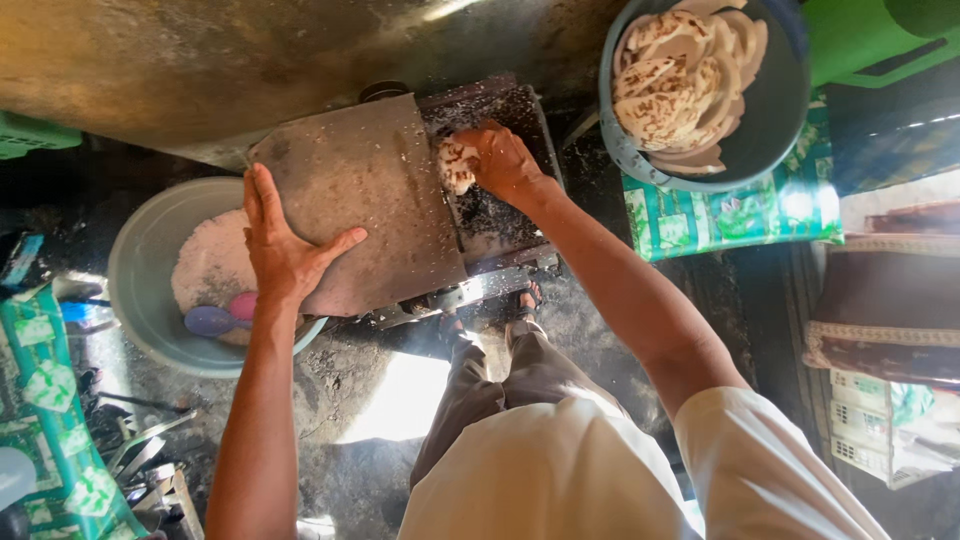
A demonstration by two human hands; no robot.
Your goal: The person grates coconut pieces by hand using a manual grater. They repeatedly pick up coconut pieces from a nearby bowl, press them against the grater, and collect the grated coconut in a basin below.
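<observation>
My left hand [283, 248] lies flat, fingers spread, on the grey metal cover [370, 190] of a grating machine. My right hand [503, 163] grips a white piece of coconut [457, 165] and presses it against the dark, flake-covered opening of the grating machine [500, 215]. Below the cover's left edge a pale round basin [140, 270] holds a heap of white gratings [207, 265] with a purple scoop [212, 321] and a pink one beside it. At the upper right a blue-grey basin [775, 120] holds several coconut pieces [680, 85].
A green patterned mat [740, 215] lies under the blue-grey basin, another [45, 400] at the left. A green container [865, 35] sits top right. Folded brown cloth [890, 300] and a white crate [865, 430] are at the right. My legs and sandalled feet [520, 305] stand below the machine.
</observation>
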